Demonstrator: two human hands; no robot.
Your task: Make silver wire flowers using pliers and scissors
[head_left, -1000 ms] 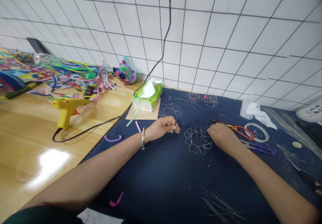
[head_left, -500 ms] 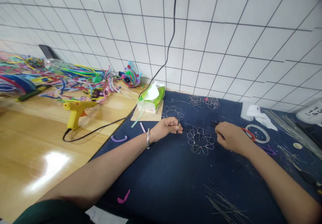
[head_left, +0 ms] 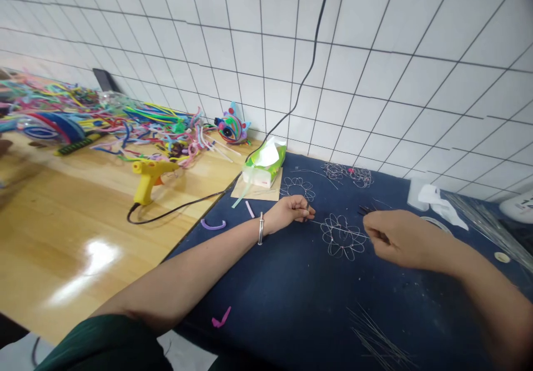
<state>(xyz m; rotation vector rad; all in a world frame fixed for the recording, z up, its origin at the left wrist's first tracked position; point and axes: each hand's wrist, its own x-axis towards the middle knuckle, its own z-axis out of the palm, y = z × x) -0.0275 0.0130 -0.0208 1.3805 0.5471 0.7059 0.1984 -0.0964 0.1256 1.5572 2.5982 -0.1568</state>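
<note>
Our left hand (head_left: pixel 298 209) and right hand (head_left: pixel 389 236) pinch a thin silvery wire (head_left: pixel 339 228) between them, above a flower-shaped wire frame (head_left: pixel 332 243)

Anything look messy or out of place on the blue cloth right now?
Nothing looks spilled or clearly damaged. A crumpled pink scrap lies by itself near the cloth's front edge, looking stray, and the loose straight wires farther right are splayed unevenly rather than bundled.
</note>
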